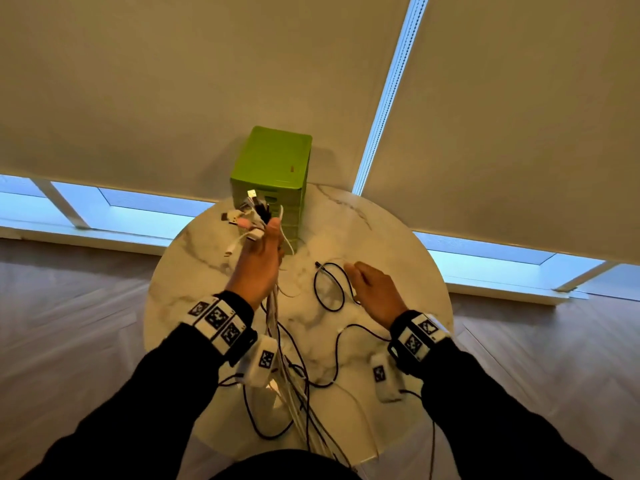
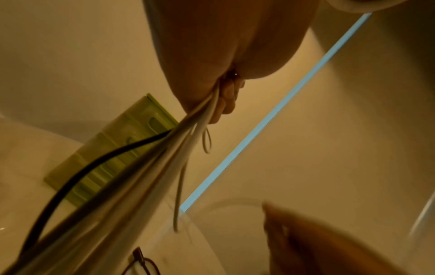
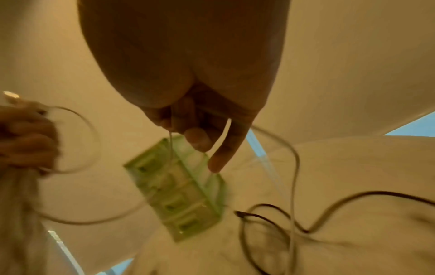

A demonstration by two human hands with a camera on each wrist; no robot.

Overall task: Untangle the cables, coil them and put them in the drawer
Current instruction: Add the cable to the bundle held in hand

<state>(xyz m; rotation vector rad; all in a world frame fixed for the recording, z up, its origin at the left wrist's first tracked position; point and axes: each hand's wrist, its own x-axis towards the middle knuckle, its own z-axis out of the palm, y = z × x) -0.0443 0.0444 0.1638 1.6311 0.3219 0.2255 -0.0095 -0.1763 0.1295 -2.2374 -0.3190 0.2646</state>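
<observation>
Left hand: fist gripped cable bundle, plugs at 12 o'clock.
Right hand: fingers curled, pinching white cable.
Drawer unit: 12 o'clock on table.

head cam overhead, 2 wrist cams close

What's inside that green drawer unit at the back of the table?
Unknown: the green drawer unit has all visible drawers closed, contents hidden. Cable plugs in the left hand cover part of its front.
</observation>
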